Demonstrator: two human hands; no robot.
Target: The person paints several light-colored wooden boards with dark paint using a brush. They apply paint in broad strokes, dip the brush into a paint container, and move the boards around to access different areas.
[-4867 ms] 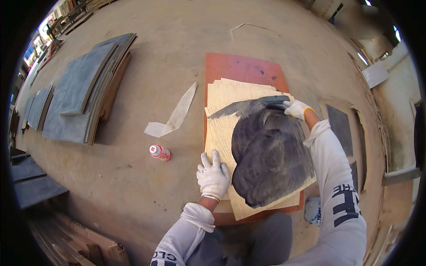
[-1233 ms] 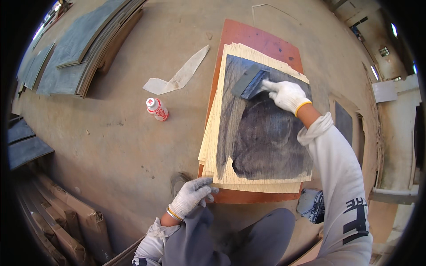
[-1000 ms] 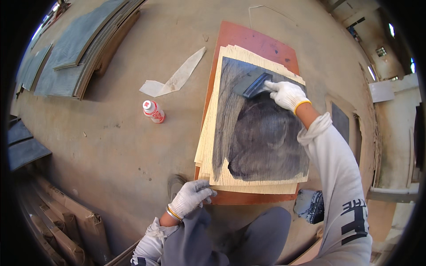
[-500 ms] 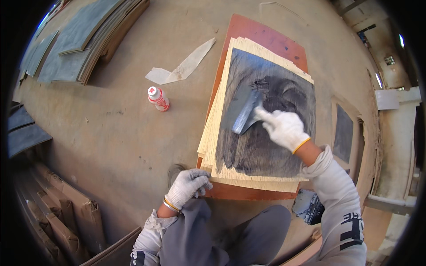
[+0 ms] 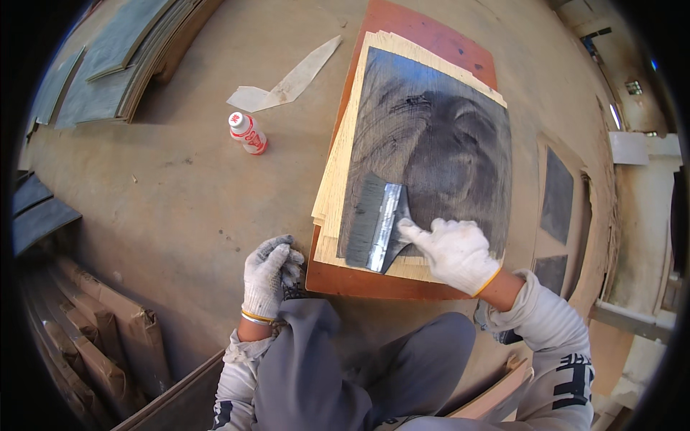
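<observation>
In a white knit glove, my right hand [image 5: 460, 255] grips the handle of a wide flat brush [image 5: 388, 226] with a metal band and dark bristles. Its bristles press on the lower left part of a black-coated sheet [image 5: 460, 161], which shows curved streaks. Underneath is a slightly fanned stack of pale wooden sheets [image 5: 332, 197], lying on a reddish-brown board [image 5: 431, 29]. My left hand [image 5: 267, 276], also gloved and with grey-stained fingers, hovers by my left knee, left of the board. Its fingers curl loosely in, with nothing visible in them.
A white and red bottle [image 5: 249, 134] stands on the floor left of the stack, near a bent pale strip [image 5: 291, 79]. Grey panels [image 5: 115, 72] are piled at far left, with wrapped brown bundles [image 5: 115, 309] below. Dark sheets [image 5: 557, 197] lie at right.
The brush has swept toward me, down to the sheet's lower left edge, and turned. My left hand has left the stack's near left corner, moving left and up. The view has shifted slightly.
</observation>
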